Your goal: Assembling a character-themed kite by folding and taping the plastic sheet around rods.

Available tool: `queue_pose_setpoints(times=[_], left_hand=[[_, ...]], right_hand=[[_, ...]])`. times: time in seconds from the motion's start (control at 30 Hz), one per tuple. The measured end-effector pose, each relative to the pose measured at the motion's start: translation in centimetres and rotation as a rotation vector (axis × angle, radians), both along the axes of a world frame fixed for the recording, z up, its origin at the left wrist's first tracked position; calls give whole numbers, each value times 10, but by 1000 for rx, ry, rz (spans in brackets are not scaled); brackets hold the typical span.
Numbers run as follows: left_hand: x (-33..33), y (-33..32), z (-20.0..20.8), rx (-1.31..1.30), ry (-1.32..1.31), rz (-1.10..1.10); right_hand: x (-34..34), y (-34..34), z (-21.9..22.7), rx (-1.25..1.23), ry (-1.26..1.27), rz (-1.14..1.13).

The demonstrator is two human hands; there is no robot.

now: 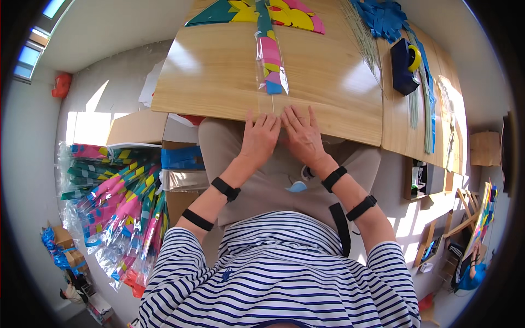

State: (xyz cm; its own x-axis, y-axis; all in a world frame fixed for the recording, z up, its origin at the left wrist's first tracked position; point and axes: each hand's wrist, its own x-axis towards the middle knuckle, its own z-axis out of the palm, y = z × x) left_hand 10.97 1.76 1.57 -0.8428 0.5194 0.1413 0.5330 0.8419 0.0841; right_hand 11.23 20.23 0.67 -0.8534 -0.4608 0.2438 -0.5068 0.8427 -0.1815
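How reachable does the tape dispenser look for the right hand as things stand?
Probably yes: mostly bare tabletop lies between the right hand and the dark blue tape dispenser, though it would likely take a stretch forward and rightward, past the thin pale strands.

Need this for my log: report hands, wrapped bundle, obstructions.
Left hand, right hand at table edge. Wrapped bundle flat just ahead. Tape dispenser off right, clear of hands.

From here I can read no lettering or numbers; 1 dark-blue mark (227, 274) on the striped shirt (284, 262) is too small to make out.
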Motion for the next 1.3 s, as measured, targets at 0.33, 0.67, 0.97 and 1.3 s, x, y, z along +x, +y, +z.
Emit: queue_pose_setpoints(times=[0.33, 0.67, 0.97, 1.3], left_hand=[[-3, -41, -2, 74, 138, -160], [-31, -36, -2, 218, 331, -305], [0, -28, 90, 565, 81, -240], [-29, -68, 131, 759, 384, -140]], right_hand=[[8, -1, -2, -16, 59, -38], [2, -11, 6, -22, 60, -69], [2, -17, 76, -171, 326, -8], [61, -70, 223, -182, 411, 344]])
